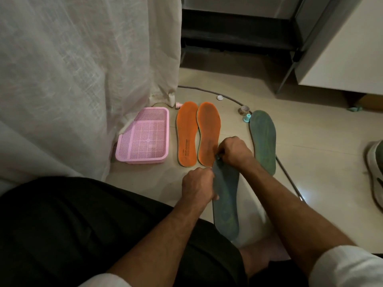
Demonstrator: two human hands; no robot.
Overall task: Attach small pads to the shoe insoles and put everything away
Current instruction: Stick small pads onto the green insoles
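held item: long grey-green foam insole [226, 201], above the tiled floor [310, 154]. left hand [198, 184] curls round its left edge; right hand [234, 152] pinches at its far tip, the thing pinched too small to tell. second grey-green insole [263, 139] flat on floor, right of the hands. two orange foam insoles [198, 133] side by side, left of the right hand. pink perforated plastic basket [143, 136] by the white curtain [83, 79]. small tape roll [244, 110] and teal spool [247, 117] at the second insole's far tip. grey cable [232, 99] beyond.
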